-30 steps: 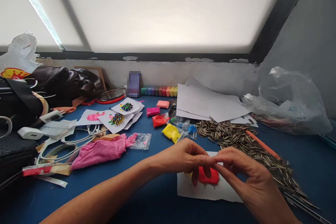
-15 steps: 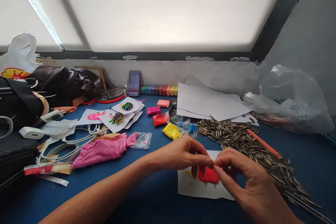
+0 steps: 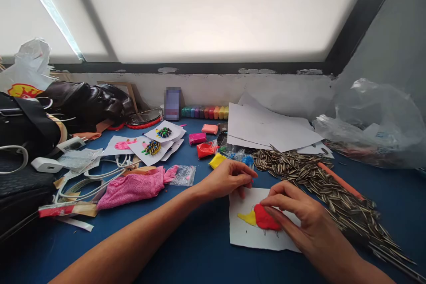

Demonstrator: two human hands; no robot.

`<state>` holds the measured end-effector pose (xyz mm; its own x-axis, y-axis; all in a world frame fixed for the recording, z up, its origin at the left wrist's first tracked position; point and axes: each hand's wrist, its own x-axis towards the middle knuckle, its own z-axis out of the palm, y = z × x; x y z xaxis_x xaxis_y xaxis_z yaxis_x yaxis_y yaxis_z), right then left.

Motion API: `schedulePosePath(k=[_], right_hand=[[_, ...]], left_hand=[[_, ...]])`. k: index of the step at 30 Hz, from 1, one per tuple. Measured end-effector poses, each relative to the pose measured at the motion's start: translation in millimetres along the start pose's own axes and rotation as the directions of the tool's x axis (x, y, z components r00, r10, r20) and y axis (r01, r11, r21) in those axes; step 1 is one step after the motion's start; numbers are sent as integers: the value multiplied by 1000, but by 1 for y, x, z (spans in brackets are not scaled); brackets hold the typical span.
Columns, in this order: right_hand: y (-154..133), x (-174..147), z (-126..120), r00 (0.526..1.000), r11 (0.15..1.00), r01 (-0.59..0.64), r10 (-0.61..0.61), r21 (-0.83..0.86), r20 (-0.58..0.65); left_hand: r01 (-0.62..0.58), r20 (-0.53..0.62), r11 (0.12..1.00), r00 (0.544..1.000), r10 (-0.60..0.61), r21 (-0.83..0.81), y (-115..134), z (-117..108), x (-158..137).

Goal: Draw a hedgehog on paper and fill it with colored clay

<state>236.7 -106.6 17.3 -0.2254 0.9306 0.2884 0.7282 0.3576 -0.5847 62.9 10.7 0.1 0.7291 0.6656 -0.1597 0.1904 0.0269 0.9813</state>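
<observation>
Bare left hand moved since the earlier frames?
Yes: the bare left hand has moved up and left in the picture, clear of the flat red clay shape it partly covered before.

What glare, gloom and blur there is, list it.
Head view: the blind glows brightest; head view: the black bag at far left sits dark; head view: the upright slab is pixelated; head view: the red patch shows clearly.

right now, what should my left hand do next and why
I'd probably rest the left hand on the white paper to steady it: the right hand has its fingertips at the red shape, while the left is by the paper's far edge, apart from that shape.
</observation>
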Motion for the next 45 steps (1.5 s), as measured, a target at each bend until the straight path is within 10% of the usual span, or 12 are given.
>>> schedulePosePath(k=[38, 45], right_hand=[[5, 5, 3, 933, 871, 358, -316, -336, 173], [12, -2, 5, 929, 848, 370, -336, -379, 156]], left_hand=[[-35, 20, 994, 999, 33, 101, 0, 5, -4], [-124, 13, 940, 992, 127, 317, 1, 7, -4]])
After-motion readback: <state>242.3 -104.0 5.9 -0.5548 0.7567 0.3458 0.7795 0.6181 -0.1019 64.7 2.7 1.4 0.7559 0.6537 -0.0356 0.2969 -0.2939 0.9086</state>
